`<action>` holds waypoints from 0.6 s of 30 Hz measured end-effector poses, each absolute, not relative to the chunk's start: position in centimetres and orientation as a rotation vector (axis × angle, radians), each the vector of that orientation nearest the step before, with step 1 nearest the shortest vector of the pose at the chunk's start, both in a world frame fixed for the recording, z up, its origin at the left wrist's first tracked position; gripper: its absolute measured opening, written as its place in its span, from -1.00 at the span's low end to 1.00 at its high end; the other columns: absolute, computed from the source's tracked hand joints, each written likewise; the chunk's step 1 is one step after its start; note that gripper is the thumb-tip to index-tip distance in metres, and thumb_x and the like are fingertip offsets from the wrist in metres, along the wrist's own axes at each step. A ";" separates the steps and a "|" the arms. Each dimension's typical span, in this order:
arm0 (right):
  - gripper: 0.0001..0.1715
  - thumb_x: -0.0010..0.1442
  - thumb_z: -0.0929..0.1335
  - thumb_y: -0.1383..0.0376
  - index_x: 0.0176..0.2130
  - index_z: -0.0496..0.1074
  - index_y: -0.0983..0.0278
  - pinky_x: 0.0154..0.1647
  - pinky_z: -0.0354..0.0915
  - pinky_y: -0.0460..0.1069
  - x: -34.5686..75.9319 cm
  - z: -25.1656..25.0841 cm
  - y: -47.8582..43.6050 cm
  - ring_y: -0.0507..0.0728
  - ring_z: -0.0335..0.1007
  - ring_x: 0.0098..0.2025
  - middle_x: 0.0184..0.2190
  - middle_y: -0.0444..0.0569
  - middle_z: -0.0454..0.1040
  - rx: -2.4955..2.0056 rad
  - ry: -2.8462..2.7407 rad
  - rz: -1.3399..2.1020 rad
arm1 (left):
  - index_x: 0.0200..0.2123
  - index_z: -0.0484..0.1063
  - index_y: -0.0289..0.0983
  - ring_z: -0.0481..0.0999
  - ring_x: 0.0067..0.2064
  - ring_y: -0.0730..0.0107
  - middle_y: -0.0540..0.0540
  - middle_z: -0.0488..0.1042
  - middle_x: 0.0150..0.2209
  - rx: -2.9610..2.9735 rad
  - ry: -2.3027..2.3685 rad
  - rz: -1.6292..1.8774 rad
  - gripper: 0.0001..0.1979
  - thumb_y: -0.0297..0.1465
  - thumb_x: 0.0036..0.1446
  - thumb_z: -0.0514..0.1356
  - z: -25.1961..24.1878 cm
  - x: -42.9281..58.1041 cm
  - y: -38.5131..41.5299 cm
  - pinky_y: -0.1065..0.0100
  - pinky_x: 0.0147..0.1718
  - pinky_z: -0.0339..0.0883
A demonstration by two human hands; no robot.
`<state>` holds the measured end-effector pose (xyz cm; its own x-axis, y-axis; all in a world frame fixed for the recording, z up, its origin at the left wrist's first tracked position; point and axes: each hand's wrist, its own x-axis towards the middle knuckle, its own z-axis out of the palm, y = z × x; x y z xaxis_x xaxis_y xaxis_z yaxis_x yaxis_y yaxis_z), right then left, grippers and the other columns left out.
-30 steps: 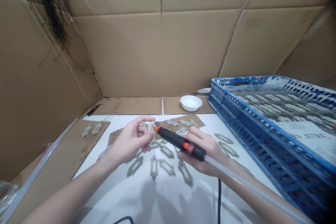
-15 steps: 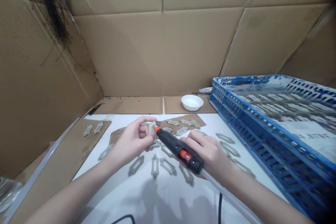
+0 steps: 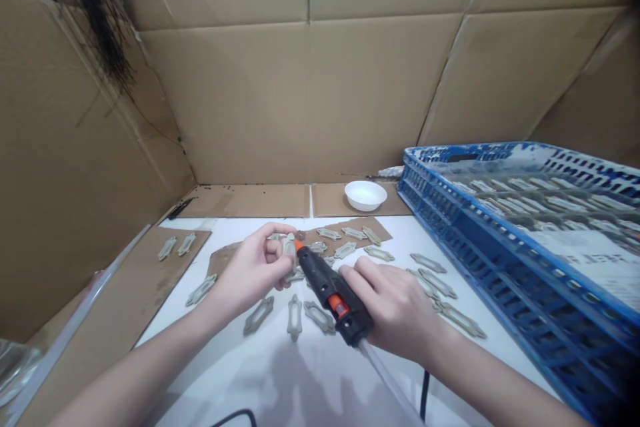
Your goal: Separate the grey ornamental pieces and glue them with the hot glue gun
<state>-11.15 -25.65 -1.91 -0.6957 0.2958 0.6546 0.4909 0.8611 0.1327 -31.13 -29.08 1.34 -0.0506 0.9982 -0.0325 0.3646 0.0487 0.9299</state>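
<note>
My left hand (image 3: pixel 255 263) pinches a small grey-beige frame (image 3: pixel 289 248) between thumb and fingers, held tilted above the table. A black hot glue gun (image 3: pixel 325 287) with an orange nozzle is gripped in my right hand (image 3: pixel 395 300). Its nozzle tip is at the held frame's right edge; whether they touch I cannot tell. A clear glue stick (image 3: pixel 387 377) runs out of the gun's back end. Several similar frames, such as one loose frame (image 3: pixel 295 317), lie scattered on the white table (image 3: pixel 225 373) around and beneath my hands.
A blue crate (image 3: pixel 465 280) on the right holds rows of similar frames. Behind my hands, a white bowl (image 3: pixel 366 195) stands on a cardboard strip. Brown cardboard (image 3: pixel 377 227) lies under some frames. Cardboard walls (image 3: pixel 300 100) enclose the back and left. A black cable (image 3: pixel 425 393) hangs near my right forearm.
The glue gun's rear has swung left and down, with my right hand shifting along with it. Its nozzle moved slightly along the frame's edge. My left hand stays nearly in place.
</note>
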 end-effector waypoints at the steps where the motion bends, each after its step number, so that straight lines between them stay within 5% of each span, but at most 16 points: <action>1: -0.79 0.07 0.15 0.38 -0.41 0.33 0.35 -0.61 0.03 -0.07 -11.1 -1.9 -25.6 0.04 0.12 -0.61 -0.57 -0.06 0.23 -0.579 -2.378 -0.382 | -0.14 0.22 -0.22 0.33 -0.62 0.54 0.17 0.17 -0.67 1.435 1.550 1.003 -0.68 -0.51 -0.04 0.06 1.5 -31.1 -29.1 0.53 -0.60 0.18; 7: -0.79 0.10 0.20 0.26 -0.40 0.35 0.31 -0.57 0.10 -0.09 -11.0 -1.9 -24.9 0.03 0.19 -0.57 -0.49 -0.04 0.29 -0.793 -2.442 0.002 | -0.11 0.22 -0.21 0.32 -0.58 0.52 0.13 0.20 -0.64 1.471 1.584 1.031 -0.68 -0.44 0.00 0.06 1.9 -31.6 -29.4 0.50 -0.57 0.17; 11: -0.61 0.12 0.20 0.05 -0.38 0.37 0.30 -0.54 0.15 -0.10 -10.7 -2.0 -22.8 0.05 0.26 -0.52 -0.54 -0.06 0.34 -1.156 -2.325 0.674 | -0.06 0.19 -0.20 0.27 -0.56 0.52 0.10 0.21 -0.59 1.517 1.622 1.099 -0.66 -0.34 0.04 0.06 1.9 -32.3 -29.1 0.49 -0.56 0.15; 14: -0.45 0.13 0.12 -0.04 -0.44 0.37 0.34 -0.69 0.04 -0.13 -10.3 -2.0 -21.2 -0.02 0.11 -0.71 -0.75 -0.16 0.19 -1.302 -2.134 1.264 | -0.11 0.18 -0.17 0.21 -0.58 0.56 0.11 0.23 -0.57 1.558 1.672 1.094 -0.70 -0.29 0.05 0.06 1.6 -32.9 -28.7 0.52 -0.59 0.08; 18: -0.41 0.14 0.11 -0.06 -0.44 0.37 0.35 -0.74 -0.03 -0.16 -9.8 -1.4 -20.9 -0.09 -0.01 -0.79 -0.80 -0.23 0.12 -1.092 -1.918 1.619 | -0.25 0.17 -0.19 0.24 -0.56 0.53 0.10 0.30 -0.56 1.584 1.713 1.031 -0.81 -0.27 0.05 0.05 1.0 -33.5 -28.0 0.52 -0.59 0.07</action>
<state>-9.80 -20.88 -1.37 -0.6137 0.7694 -0.1772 0.3041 0.0233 -0.9523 -33.52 -27.99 1.00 -0.1246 0.9886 0.0850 0.5382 -0.0046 0.8428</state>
